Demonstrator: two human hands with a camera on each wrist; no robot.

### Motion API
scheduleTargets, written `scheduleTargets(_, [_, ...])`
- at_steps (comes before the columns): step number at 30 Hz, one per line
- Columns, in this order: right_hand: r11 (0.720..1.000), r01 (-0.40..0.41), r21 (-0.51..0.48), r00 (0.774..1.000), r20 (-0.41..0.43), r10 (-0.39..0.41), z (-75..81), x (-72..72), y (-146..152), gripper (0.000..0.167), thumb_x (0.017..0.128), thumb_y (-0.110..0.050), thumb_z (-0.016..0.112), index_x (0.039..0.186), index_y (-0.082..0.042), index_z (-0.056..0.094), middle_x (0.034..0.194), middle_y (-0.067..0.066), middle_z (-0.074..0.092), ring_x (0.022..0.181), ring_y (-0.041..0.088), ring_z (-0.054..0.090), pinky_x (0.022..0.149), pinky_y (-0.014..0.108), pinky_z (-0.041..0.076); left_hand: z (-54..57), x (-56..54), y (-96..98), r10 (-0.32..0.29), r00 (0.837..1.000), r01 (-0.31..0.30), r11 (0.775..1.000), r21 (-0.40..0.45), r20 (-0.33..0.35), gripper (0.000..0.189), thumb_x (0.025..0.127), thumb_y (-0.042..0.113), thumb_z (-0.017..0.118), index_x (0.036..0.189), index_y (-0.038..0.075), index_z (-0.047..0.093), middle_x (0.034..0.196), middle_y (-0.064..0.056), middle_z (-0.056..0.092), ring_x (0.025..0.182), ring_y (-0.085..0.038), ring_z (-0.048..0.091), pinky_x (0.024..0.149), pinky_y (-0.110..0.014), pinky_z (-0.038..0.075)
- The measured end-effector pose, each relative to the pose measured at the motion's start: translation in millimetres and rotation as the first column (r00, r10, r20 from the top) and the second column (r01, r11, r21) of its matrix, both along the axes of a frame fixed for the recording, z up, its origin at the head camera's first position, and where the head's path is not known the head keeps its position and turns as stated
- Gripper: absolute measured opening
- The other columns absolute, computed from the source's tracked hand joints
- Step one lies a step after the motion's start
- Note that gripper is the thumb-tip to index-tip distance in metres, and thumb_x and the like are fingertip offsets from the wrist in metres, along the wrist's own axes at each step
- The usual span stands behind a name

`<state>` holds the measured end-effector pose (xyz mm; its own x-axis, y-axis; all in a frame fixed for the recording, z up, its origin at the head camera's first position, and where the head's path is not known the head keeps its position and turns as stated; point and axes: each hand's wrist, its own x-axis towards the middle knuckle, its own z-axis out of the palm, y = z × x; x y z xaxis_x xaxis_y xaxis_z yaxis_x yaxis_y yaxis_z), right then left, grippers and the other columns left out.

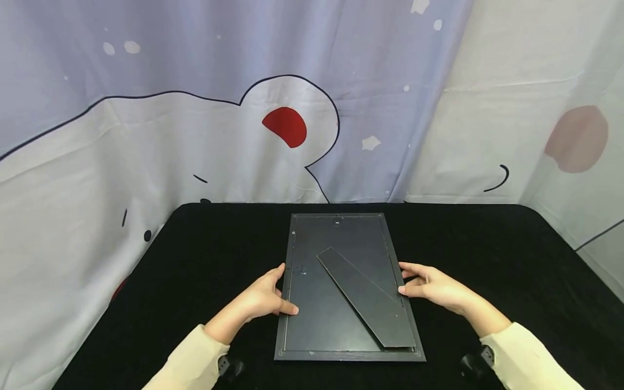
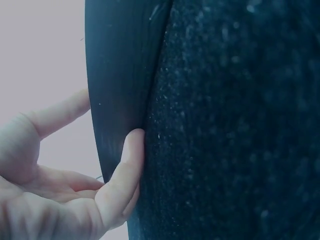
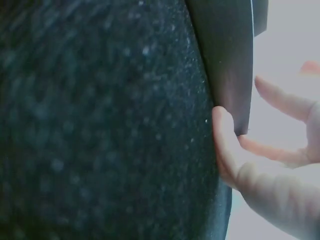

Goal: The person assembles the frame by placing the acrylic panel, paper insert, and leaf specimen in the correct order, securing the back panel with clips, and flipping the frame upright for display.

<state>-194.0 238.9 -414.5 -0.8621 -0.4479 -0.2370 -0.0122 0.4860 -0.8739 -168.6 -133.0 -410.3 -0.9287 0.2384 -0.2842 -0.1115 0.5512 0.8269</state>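
A dark grey picture frame (image 1: 336,319) lies back side up on the black table, its long sides running away from me. Its slanted easel leg (image 1: 370,303) lies along the backing board. My left hand (image 1: 265,295) holds the left side; the thumb reaches over the border, and in the left wrist view a finger (image 2: 131,150) presses low on the frame's side wall (image 2: 117,80). At the right side, my right hand (image 1: 434,284) touches the edge with its fingertips. In the right wrist view one finger (image 3: 222,125) meets the bottom of the side wall (image 3: 232,65).
The black cloth-covered table (image 1: 487,244) extends on both sides of the frame. Behind it hangs a pale blue and white curtain (image 1: 195,135) with red patches and black lines. Cream sleeves (image 1: 192,360) cover both forearms, with dark devices (image 1: 475,365) at the wrists.
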Motion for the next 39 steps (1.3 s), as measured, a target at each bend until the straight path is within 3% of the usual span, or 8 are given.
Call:
scheduleTargets(9, [0.997,0.040,-0.061,0.999,0.036,-0.037,-6.1,-6.6,0.7,0.077,0.085,-0.012,0.072,0.143,0.013,0.029,0.124,0.024,0.048,0.099,0.023,0.059,0.094,0.043,0.045,-2.7,-1.8,-0.6,-0.018,1.000,0.018,0.999,0.035,0.007,0.108,0.068,0.001,0.084,0.150,-0.008,0.014,0.069,-0.008,0.067,0.063,-0.019,0.066,0.065,-0.035,0.055])
scheduleTargets(19, [0.986,0.098,-0.138,0.991,0.106,-0.084,-7.8,-8.6,-1.1,0.081,0.080,-0.008,0.077,0.141,0.015,0.028,0.120,0.025,0.044,0.092,0.019,0.060,0.083,0.032,0.053,-2.0,-2.5,-0.5,-0.024,1.000,0.024,0.999,0.040,-0.001,0.108,0.068,0.001,0.085,0.150,-0.009,0.016,0.070,-0.008,0.067,0.063,-0.019,0.066,0.066,-0.036,0.056])
scheduleTargets(39, [0.987,0.131,-0.093,0.990,0.070,-0.124,-4.4,-7.6,-8.0,0.073,0.079,-0.007,0.077,0.135,0.014,0.036,0.114,0.021,0.048,0.088,0.019,0.061,0.079,0.037,0.055,0.8,-3.8,2.3,-0.020,1.000,0.020,1.000,0.015,-0.003,0.108,0.067,-0.001,0.085,0.149,-0.010,0.016,0.073,-0.008,0.069,0.062,-0.018,0.066,0.062,-0.035,0.055])
